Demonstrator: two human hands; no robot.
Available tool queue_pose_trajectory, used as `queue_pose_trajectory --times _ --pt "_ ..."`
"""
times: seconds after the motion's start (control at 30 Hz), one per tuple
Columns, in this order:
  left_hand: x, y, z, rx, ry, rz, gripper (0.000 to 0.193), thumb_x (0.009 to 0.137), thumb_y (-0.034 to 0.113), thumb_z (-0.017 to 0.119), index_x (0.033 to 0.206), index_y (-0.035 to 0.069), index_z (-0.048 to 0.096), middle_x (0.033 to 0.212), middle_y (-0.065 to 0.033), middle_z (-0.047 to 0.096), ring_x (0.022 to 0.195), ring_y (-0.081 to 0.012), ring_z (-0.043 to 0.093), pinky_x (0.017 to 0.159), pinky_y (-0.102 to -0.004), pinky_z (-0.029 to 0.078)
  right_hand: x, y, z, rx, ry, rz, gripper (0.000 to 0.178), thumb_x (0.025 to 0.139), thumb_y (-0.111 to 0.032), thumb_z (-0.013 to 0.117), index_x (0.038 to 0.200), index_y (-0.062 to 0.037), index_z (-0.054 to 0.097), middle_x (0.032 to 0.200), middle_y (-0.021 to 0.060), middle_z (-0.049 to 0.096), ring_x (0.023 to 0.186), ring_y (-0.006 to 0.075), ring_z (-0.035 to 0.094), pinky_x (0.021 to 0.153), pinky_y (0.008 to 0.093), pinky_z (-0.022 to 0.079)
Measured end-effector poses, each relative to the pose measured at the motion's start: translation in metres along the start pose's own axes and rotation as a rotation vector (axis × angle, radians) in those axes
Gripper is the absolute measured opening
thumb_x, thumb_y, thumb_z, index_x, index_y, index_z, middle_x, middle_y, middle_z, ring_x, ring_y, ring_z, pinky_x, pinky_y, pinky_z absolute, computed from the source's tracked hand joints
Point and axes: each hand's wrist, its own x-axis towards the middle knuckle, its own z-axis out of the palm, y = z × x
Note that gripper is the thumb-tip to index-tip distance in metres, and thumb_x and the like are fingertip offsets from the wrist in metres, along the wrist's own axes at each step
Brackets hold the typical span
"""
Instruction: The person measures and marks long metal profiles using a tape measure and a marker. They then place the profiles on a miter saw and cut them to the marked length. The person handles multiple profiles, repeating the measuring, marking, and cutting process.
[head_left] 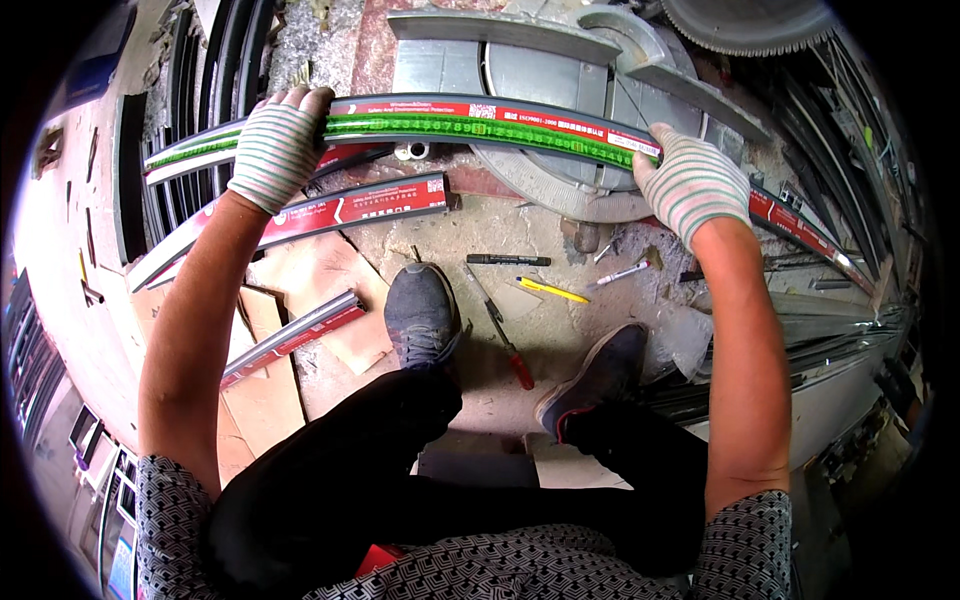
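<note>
Left hand (283, 145): grasps red-labelled profile (560, 122) | Right hand (697, 180): grasps same profile | Green measuring tape (440, 127): lies along it | Black marker (508, 260): on floor (555, 325), near saw table's (435, 70) rounded edge

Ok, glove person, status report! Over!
Left hand, right hand: both gripping long red-labelled strip. Green tape measure along it. Yellow pen, red-handled tool on floor, clear of strip.

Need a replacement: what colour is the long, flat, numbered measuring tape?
The measuring tape is bright green, best seen in head view.
</note>
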Motion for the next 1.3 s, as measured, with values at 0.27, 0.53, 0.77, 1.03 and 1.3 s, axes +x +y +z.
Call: queue_pose_trajectory --times 0.27,0.53,0.77,1.03,1.3 --pt "0.0 0.0 -0.002 -0.036 0.026 0.013 0.035 0.085 0.011 0.068 0.119 0.01 0.062 0.102 -0.0137 0.067 0.094 -0.0353 0.065 0.085 -0.0469 0.05 -0.003 -0.002 0.004 -0.022 0.045 0.03 0.052 0.1 -0.043 0.052 0.138 -0.01 0.062 0.122 0.0232 0.069 0.114 0.0383 0.066 0.101 0.0478 0.051" --pt "-0.002 0.001 0.0 -0.037 0.041 0.013 0.036 0.085 0.012 0.069 0.12 0.011 0.062 0.099 -0.0137 0.066 0.094 -0.0349 0.064 0.086 -0.047 0.049 0.0 -0.002 0.01 -0.099 0.111 0.002 0.039 0.103 -0.039 0.049 0.125 -0.0112 0.066 0.114 0.0168 0.073 0.108 0.0351 0.07 0.096 0.0465 0.055" --pt "-0.001 0.0 0.001 -0.011 0.017 0.005 0.034 0.087 0.012 0.067 0.12 0.01 0.061 0.099 -0.0142 0.066 0.094 -0.0347 0.064 0.086 -0.0468 0.049 0.007 -0.002 0.009 -0.098 0.04 0.013 0.039 0.103 -0.039 0.05 0.126 -0.0116 0.066 0.118 0.0165 0.072 0.111 0.0346 0.069 0.097 0.047 0.055" --pt "0.003 0.001 -0.002 0.013 0.019 0.021 0.033 0.088 0.013 0.066 0.12 0.01 0.06 0.099 -0.0146 0.066 0.094 -0.0354 0.064 0.086 -0.0475 0.049 0.008 -0.001 0.008 -0.043 0.033 0.037 0.049 0.101 -0.044 0.052 0.135 -0.0114 0.064 0.127 0.0175 0.069 0.119 0.0346 0.065 0.103 0.0451 0.051" --pt "0.011 -0.005 0.003 -0.006 0.009 0.026 0.037 0.085 0.005 0.064 0.122 0.006 0.06 0.101 -0.0168 0.066 0.095 -0.0379 0.062 0.087 -0.0489 0.048 0.01 0.003 0.014 -0.018 0.078 0.033 0.041 0.101 -0.039 0.052 0.13 -0.0129 0.066 0.121 0.0159 0.072 0.113 0.0348 0.068 0.098 0.0468 0.054"
